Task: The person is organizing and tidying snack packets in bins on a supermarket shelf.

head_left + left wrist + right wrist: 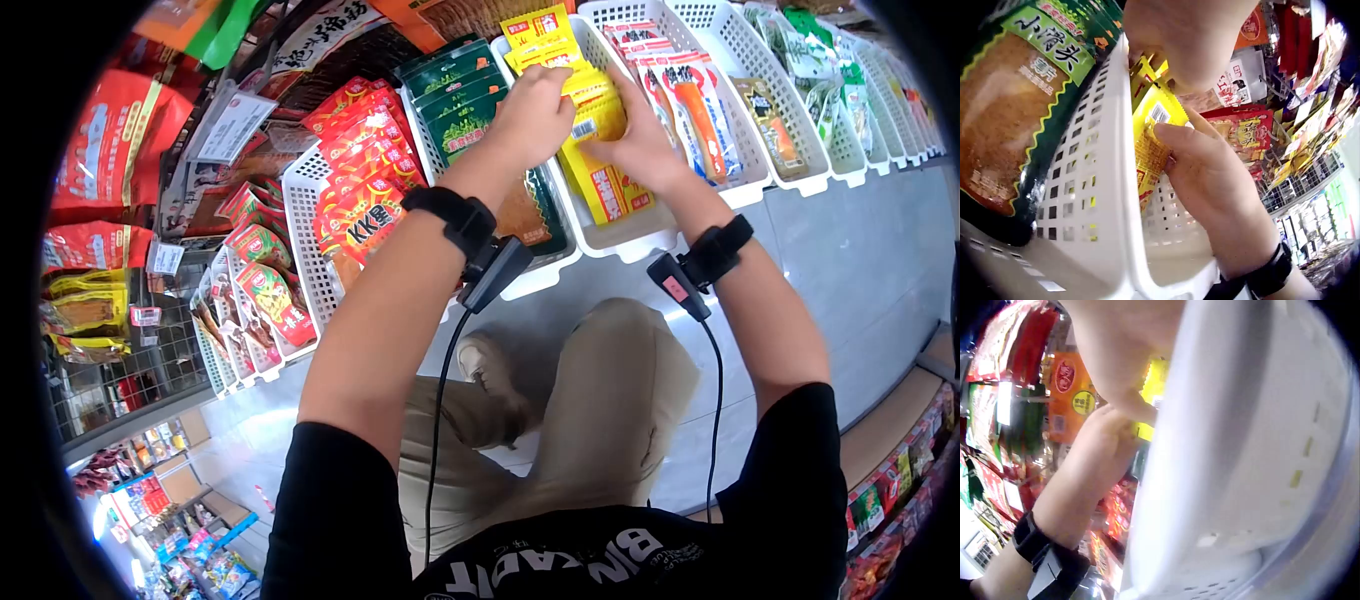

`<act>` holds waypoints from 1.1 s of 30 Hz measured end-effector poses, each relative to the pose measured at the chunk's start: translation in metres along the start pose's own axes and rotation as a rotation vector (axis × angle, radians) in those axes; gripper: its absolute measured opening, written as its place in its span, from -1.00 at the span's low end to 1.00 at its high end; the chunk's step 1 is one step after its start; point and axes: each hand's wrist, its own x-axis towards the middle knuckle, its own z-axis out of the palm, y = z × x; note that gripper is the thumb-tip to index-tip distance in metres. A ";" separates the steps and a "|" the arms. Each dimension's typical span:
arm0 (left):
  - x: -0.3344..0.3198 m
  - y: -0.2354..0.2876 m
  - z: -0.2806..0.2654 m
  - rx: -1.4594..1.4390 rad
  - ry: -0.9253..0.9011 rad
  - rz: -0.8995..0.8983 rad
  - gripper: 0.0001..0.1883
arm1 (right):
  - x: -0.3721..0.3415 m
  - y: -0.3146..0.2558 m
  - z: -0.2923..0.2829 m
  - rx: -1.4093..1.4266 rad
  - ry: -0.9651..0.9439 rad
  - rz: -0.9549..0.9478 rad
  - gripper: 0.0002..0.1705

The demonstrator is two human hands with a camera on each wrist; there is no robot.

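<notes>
A row of yellow snack packets (605, 175) stands in a white perforated basket (625, 238). My right hand (645, 140) grips the packets from the right side, its thumb pressed across the front, as the left wrist view shows with the thumb on a yellow packet (1159, 119). My left hand (530, 118) reaches in from the left, fingers curled at the tops of the packets behind. Its fingertips are partly hidden by the hand itself. In the right wrist view, the left hand (1110, 431) meets a yellow wrapper (1145, 431) beyond the basket wall.
Left of the yellow packets is a basket of green packets (455, 105), then red packets (375, 200). To the right, one basket holds white-and-red packets (695, 110) and another a brown-gold packet (775, 125). Hanging bags (115, 140) line the left. Grey floor tiles (840, 260) lie below.
</notes>
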 end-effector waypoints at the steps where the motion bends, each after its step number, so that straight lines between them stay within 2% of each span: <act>1: 0.001 0.001 0.001 0.023 -0.031 0.007 -0.62 | 0.002 0.004 0.002 -0.036 -0.012 -0.015 0.09; 3: -0.002 0.005 0.001 -0.009 -0.003 -0.002 -0.63 | 0.003 0.004 0.007 -0.281 -0.001 -0.043 0.11; 5: -0.007 0.007 0.000 0.006 0.104 -0.011 -0.59 | 0.001 -0.004 0.005 -0.347 -0.046 -0.006 0.13; 7: -0.015 0.019 -0.022 -0.023 0.091 -0.030 -0.58 | 0.001 -0.013 0.005 -0.490 -0.097 0.011 0.14; 9: -0.029 0.033 -0.044 -0.119 0.203 0.005 -0.62 | 0.007 -0.017 0.002 -0.517 -0.116 -0.003 0.10; 12: -0.062 0.064 -0.078 -0.233 0.225 -0.043 -0.63 | 0.012 -0.027 0.000 -0.689 -0.228 -0.003 -0.07; 13: -0.074 0.071 -0.084 -0.296 0.237 -0.053 -0.63 | 0.012 -0.028 0.002 -0.700 -0.225 -0.003 -0.07; 15: -0.099 0.081 -0.089 -0.372 0.215 -0.048 -0.66 | 0.008 -0.031 0.008 -1.036 -0.319 -0.066 -0.11; 16: -0.110 0.083 -0.089 -0.462 0.197 -0.074 -0.68 | 0.005 -0.033 0.009 -1.080 -0.300 -0.090 -0.18; 18: -0.129 0.088 -0.082 -0.654 0.165 -0.136 -0.70 | 0.003 -0.034 0.009 -1.103 -0.323 -0.086 -0.19; 21: -0.149 0.081 -0.065 -0.721 0.155 -0.127 -0.70 | 0.003 -0.036 0.010 -1.184 -0.349 -0.084 -0.19; 23: -0.157 0.083 -0.061 -0.724 0.105 -0.097 -0.71 | 0.004 -0.032 0.010 -1.100 -0.303 -0.279 -0.16; 25: -0.158 0.088 -0.068 -0.780 0.004 -0.048 -0.71 | 0.001 -0.031 0.011 -1.142 -0.359 -0.236 -0.13; 29: -0.160 0.090 -0.071 -0.848 -0.074 -0.036 -0.72 | 0.002 -0.036 0.014 -1.188 -0.457 -0.155 0.00; 33: -0.163 0.092 -0.061 -0.880 -0.064 -0.015 -0.71 | 0.002 -0.039 0.010 -1.226 -0.518 -0.154 0.01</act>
